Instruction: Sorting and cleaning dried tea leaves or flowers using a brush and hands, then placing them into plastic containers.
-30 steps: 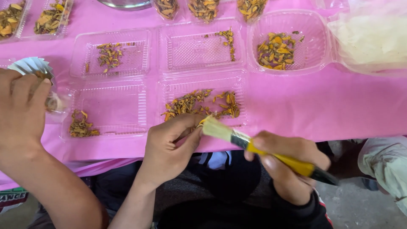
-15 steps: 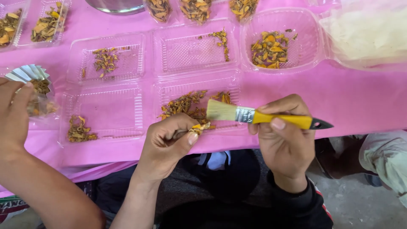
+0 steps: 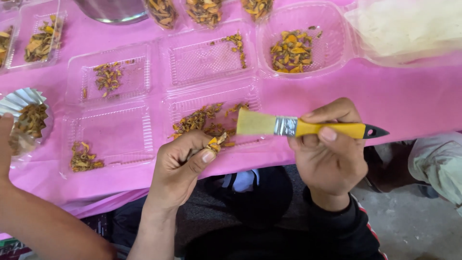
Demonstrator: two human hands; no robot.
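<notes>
My left hand (image 3: 184, 163) pinches a small dried orange-yellow piece (image 3: 215, 141) at the near edge of the pink table. My right hand (image 3: 328, 154) grips a paintbrush (image 3: 308, 128) by its yellow handle, held level, with the pale bristles (image 3: 255, 123) pointing left just above the piece. Right behind both hands lies a clear plastic tray (image 3: 211, 120) strewn with dried orange pieces.
Several more clear trays (image 3: 113, 77) and a round-cornered tub (image 3: 301, 43) hold dried pieces on the pink tablecloth (image 3: 409, 101). A metal bowl (image 3: 110, 9) stands at the back. Another person's arm (image 3: 33, 212) reaches in at left near a silver paper cup (image 3: 26, 115).
The brush swung up from a downward tilt to level, bristles now over the tray's edge. My left hand stayed pinched on the piece. The other person's hand drew back off the silver cup.
</notes>
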